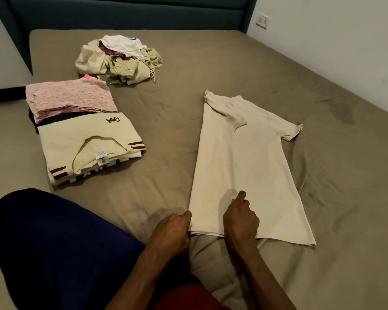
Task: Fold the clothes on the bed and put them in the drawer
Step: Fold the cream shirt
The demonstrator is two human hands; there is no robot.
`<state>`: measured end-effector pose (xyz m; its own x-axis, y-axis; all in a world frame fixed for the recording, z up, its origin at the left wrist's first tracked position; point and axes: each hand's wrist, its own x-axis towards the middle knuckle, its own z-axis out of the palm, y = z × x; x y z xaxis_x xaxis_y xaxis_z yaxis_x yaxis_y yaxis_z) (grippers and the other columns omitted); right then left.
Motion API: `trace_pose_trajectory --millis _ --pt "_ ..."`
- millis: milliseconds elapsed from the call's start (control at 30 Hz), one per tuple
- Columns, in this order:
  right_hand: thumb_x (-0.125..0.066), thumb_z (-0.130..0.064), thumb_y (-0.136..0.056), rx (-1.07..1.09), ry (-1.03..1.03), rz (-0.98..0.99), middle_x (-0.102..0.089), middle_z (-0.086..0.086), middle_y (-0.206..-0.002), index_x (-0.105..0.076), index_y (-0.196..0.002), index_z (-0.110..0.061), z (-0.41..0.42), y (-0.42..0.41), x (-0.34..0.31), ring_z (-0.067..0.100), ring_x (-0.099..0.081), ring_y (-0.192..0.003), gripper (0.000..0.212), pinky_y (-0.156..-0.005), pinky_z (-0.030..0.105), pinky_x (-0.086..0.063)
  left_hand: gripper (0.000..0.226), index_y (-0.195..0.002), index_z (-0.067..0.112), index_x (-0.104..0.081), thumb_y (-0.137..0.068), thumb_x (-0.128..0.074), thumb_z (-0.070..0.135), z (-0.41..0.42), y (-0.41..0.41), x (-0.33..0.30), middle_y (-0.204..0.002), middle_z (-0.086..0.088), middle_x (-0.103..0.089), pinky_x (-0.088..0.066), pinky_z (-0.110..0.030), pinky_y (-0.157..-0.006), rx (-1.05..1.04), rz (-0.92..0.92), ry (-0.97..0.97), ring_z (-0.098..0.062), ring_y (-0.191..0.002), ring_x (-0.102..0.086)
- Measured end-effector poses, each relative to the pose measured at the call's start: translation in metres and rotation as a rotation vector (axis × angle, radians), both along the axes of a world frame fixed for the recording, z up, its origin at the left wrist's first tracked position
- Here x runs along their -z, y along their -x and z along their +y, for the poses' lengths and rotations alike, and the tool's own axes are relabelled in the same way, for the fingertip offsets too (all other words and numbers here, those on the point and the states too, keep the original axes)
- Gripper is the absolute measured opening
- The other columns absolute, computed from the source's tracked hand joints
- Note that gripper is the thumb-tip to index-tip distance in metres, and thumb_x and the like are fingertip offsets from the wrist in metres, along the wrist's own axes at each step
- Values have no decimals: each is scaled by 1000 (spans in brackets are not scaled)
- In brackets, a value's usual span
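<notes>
Head view: cream T-shirt (244, 166) lies half-folded lengthwise on the bed (166, 104). Left hand (173, 231), grip closed, pinches the hem's left corner; right hand (240, 218) grips the hem, fingers curled. Folded stack (83, 135) left, unfolded pile (119, 59) beyond.

- The bed (166, 104) is covered by a wrinkled taupe sheet and backed by a dark blue headboard (126, 12).
- A cream T-shirt (244, 157) lies flat on the sheet at the right, one side folded inward and one short sleeve spread out.
- A loose heap of unfolded clothes (119, 60) sits near the headboard.
- A folded pink patterned garment (70, 97) rests at the left.
- Just in front of it lies a folded cream shirt with maroon stripes (87, 146), atop other folded pieces.
- A dark stain (343, 114) marks the sheet at the right.
</notes>
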<state>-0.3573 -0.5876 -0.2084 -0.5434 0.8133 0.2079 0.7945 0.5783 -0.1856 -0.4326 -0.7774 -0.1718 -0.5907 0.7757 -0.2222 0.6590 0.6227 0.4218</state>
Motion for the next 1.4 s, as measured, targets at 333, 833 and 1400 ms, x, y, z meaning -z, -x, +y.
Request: trace_pose_trajectory --millis 333,833,1400 --pt "-74 -4 -62 -55 -77 92 -54 13 -74 -58 -84 -2 20 0 -17 35 -54 -58 27 -49 28 -30 18 -95 21 -61 -89 -52 35 13 6 -25 -95 2 -70 -43 -30 -67 -120 139 -23 -21 -86 -67" --pt "-61 -19 -94 -225 94 349 -57 14 -122 -60 -125 -9 232 202 -22 35 -56 -111 32 -93 47 -47 83 -162 14 -19 -99 -21 68 201 159 31 -170 -15 -10 -3 -51 -124 36 270 -85 -30 -158 -4" --pt "-67 -37 -94 -279 289 616 -57 0 -107 -60 -104 -18 356 303 21 26 -55 -102 22 -80 42 -48 66 -159 17 -29 -100 -29 44 341 374 20 -167 -10 -24 -23 -48 -117 -14 285 -100 -32 -156 -15"
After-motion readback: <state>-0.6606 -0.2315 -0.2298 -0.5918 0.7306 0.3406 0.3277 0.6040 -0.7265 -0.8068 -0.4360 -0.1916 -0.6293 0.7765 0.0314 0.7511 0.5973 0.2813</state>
